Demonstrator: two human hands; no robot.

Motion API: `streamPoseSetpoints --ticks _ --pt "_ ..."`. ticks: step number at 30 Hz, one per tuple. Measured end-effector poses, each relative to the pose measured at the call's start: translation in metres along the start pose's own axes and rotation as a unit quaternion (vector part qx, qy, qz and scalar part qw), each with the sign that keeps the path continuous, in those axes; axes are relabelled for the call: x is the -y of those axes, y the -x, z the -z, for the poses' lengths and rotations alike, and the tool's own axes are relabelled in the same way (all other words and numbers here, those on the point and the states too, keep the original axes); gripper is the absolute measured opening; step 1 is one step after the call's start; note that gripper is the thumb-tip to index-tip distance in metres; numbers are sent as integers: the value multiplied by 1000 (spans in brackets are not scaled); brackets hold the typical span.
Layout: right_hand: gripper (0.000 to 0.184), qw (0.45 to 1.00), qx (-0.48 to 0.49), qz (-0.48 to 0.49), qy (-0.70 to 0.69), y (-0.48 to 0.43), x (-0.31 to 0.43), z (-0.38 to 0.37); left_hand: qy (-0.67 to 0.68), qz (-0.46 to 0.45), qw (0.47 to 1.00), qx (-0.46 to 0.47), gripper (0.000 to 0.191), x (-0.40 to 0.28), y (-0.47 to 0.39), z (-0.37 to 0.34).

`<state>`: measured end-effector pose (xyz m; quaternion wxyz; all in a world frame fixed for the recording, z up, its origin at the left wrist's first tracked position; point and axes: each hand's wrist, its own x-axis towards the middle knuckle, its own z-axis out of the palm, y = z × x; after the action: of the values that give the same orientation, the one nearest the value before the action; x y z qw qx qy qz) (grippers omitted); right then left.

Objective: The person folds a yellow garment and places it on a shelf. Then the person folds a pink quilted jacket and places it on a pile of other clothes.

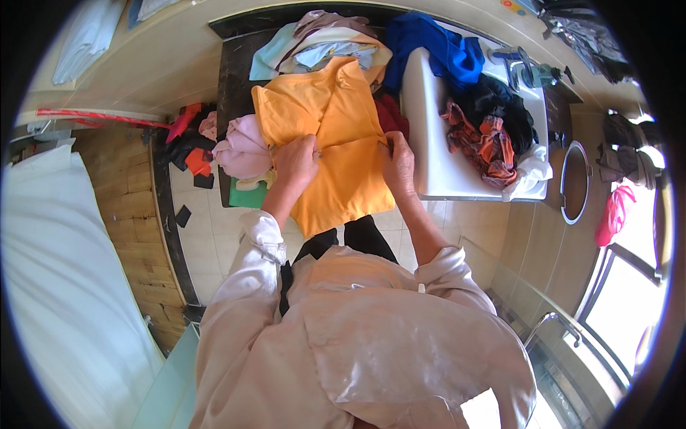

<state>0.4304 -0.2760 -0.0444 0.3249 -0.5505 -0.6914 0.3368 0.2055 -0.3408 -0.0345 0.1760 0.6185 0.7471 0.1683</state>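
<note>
A yellow-orange cloth garment (pixel 343 177) is stretched between my hands, its near end hanging past the counter's front edge. My left hand (pixel 297 161) grips it left of the middle, and my right hand (pixel 399 158) pinches its right edge. The far part of the garment lies on the dark stone counter (pixel 236 64) against a heap of clothes (pixel 327 45) in brown, cream and light blue. Close to my left hand bulges a bundle of pink cloth (pixel 242 147). Dark red fabric (pixel 391 115) shows beyond my right hand, partly covered by the yellow-orange garment.
On the right, a white washbasin (pixel 429 161) holds black cloth (pixel 498 107) and an orange patterned garment (pixel 487 150). Blue cloth (pixel 437 45) drapes over its back left corner near the faucet (pixel 512 61). Green cloth (pixel 246 193) hangs at the counter's front left.
</note>
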Motion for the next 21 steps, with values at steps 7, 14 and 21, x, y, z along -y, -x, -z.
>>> streamPoseSetpoints --ticks 7,14,21 --pt "18 994 -25 21 101 1 -9 -9 -39 -147 979 -139 32 -48 12 3" --pt "30 996 -48 16 76 17 -1 2 -121 -206 971 -22 49 -26 28 -34" --pt "49 993 -29 1 118 115 -5 23 31 -174 978 -111 33 -37 68 -2"
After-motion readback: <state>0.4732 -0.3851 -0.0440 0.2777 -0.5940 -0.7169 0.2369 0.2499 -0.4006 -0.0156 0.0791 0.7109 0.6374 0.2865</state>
